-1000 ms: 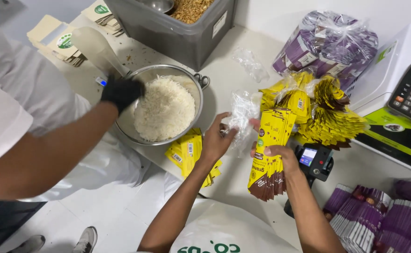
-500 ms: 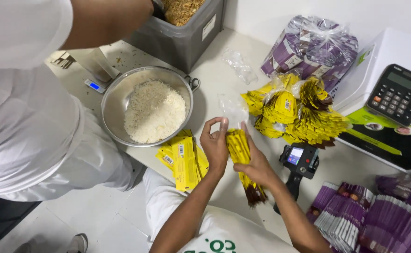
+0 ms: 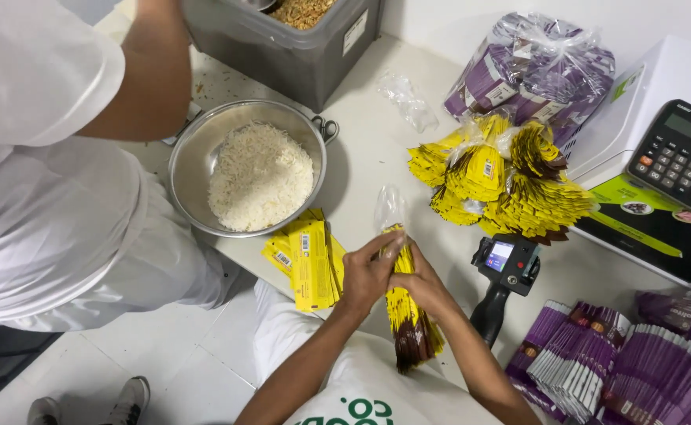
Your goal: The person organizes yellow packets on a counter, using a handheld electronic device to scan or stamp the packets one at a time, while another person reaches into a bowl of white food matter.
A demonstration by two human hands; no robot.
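Observation:
My left hand [image 3: 371,271] and my right hand [image 3: 423,282] both grip one bundle of flat yellow pouches [image 3: 411,323], held edge-on over the white table's [image 3: 377,149] front edge. A clear plastic wrapper [image 3: 390,206] sticks up from the bundle's far end, at my left fingertips. Just left of my hands, a stack of yellow pouches [image 3: 308,260] lies flat on the table. Further bundles of yellow pouches [image 3: 511,185] are heaped at the back right.
A steel bowl of white rice [image 3: 249,169] sits left of centre, a grey bin of grain [image 3: 290,39] behind it. A co-worker in white [image 3: 54,173] leans in from the left. A handheld printer [image 3: 503,275], calculator [image 3: 680,153] and purple pouches [image 3: 621,362] fill the right.
I have lowered the yellow bundle and turned it edge-on, with both hands closing together on it. The co-worker's gloved hand has left the rice bowl and the arm reaches toward the bin.

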